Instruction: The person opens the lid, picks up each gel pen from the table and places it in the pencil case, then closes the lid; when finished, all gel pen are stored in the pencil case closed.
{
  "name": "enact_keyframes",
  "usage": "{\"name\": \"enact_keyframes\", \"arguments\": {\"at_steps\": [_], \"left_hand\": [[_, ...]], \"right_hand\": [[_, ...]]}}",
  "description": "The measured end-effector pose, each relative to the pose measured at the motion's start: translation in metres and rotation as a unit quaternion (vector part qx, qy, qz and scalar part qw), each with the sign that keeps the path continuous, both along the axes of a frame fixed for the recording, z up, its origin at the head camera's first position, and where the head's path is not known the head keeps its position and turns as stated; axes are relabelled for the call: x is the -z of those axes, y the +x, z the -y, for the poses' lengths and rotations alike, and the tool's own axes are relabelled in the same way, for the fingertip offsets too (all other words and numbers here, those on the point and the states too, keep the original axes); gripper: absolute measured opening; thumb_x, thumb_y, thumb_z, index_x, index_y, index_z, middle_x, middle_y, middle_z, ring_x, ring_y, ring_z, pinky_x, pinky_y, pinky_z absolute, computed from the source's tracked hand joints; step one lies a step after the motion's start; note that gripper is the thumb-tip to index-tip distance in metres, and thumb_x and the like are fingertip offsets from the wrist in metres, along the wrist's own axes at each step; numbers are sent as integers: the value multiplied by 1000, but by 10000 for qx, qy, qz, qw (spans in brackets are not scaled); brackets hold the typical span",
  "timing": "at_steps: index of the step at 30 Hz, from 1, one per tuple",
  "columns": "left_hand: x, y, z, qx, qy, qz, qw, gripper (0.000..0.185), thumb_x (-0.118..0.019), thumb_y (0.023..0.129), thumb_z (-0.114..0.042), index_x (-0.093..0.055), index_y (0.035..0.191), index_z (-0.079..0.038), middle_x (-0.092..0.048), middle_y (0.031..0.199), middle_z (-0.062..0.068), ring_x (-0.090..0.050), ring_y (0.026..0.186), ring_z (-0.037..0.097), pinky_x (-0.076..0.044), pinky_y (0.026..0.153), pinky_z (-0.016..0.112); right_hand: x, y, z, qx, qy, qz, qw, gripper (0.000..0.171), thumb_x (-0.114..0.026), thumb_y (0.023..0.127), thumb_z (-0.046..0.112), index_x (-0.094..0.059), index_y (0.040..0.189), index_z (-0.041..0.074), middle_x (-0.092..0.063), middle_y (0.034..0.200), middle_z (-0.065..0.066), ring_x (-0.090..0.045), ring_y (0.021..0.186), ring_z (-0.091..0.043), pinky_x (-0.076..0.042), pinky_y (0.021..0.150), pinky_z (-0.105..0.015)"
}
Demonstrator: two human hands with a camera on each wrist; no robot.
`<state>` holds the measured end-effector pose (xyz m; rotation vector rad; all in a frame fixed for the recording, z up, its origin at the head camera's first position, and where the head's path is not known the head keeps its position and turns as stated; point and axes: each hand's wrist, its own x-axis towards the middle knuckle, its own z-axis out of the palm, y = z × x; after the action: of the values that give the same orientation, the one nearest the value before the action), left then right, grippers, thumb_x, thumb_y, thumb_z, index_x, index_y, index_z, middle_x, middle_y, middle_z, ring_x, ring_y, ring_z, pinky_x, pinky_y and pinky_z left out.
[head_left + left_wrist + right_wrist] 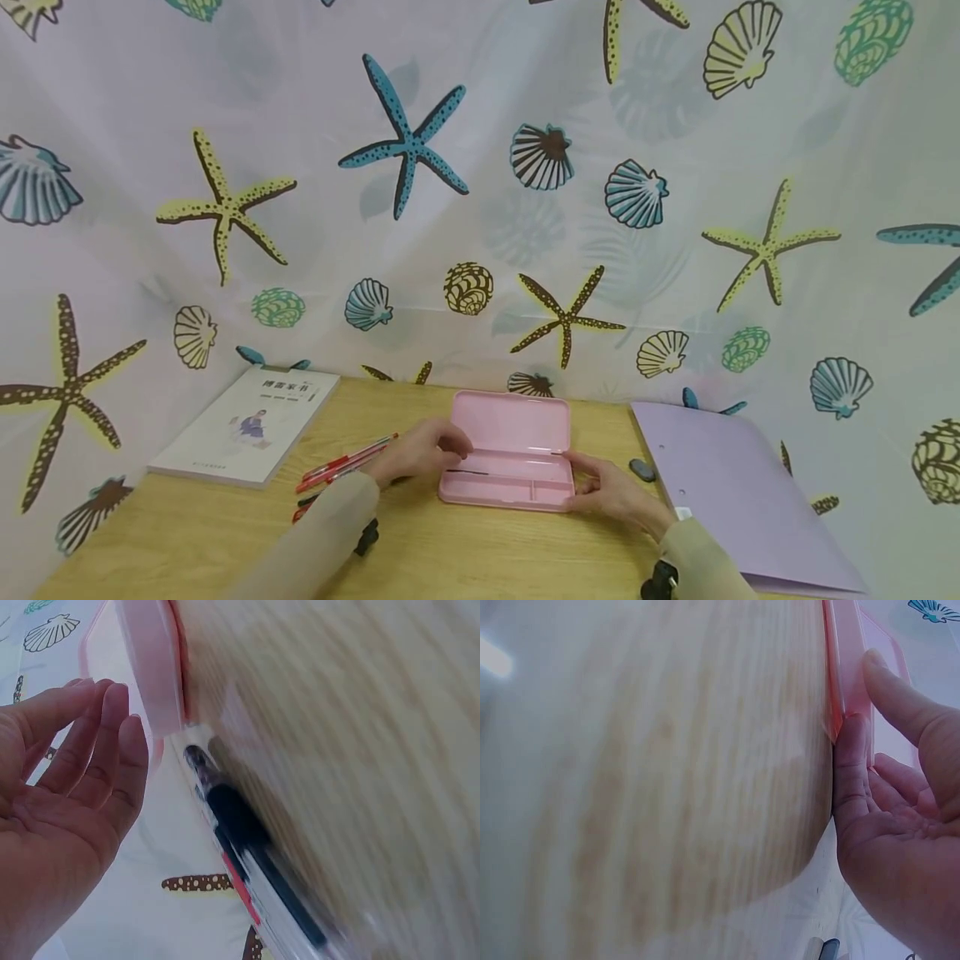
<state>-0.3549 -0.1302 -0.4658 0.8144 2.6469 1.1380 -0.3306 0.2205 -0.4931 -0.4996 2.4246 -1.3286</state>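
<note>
A pink pencil case [480, 492] lies on the table with its lid [512, 421] raised toward the back. One long compartment, a front compartment and a small one at the right show inside; a thin dark strip [468, 472] runs along the left part. My left hand [420, 450] is over the case's left end, fingers loosely bent, thumb tip close to the index fingertip, nothing visible between them. At the opposite end my right hand [611, 492] grips the case's side, thumb on the near edge in the right wrist view. Several red and black pens [330, 473] lie beside my left forearm.
A white book [247, 425] lies at the back left. On the right is a lilac folder [727, 483], and a small dark grey oval object [642, 470] sits between it and the case. A patterned curtain [480, 208] hangs behind the wooden table [450, 558].
</note>
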Motion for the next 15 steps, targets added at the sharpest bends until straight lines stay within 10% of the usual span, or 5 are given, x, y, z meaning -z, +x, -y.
{"name": "enact_keyframes", "arguments": {"at_steps": [15], "left_hand": [[-2, 2, 50, 16, -483, -225, 9986, 16, -71, 84, -1, -73, 99, -5, -68, 90, 4, -55, 78, 12, -48, 70, 27]], "right_hand": [[1, -1, -1, 50, 52, -44, 10000, 84, -82, 80, 24, -38, 151, 10, -47, 146, -17, -59, 76, -13, -47, 69, -24]]}}
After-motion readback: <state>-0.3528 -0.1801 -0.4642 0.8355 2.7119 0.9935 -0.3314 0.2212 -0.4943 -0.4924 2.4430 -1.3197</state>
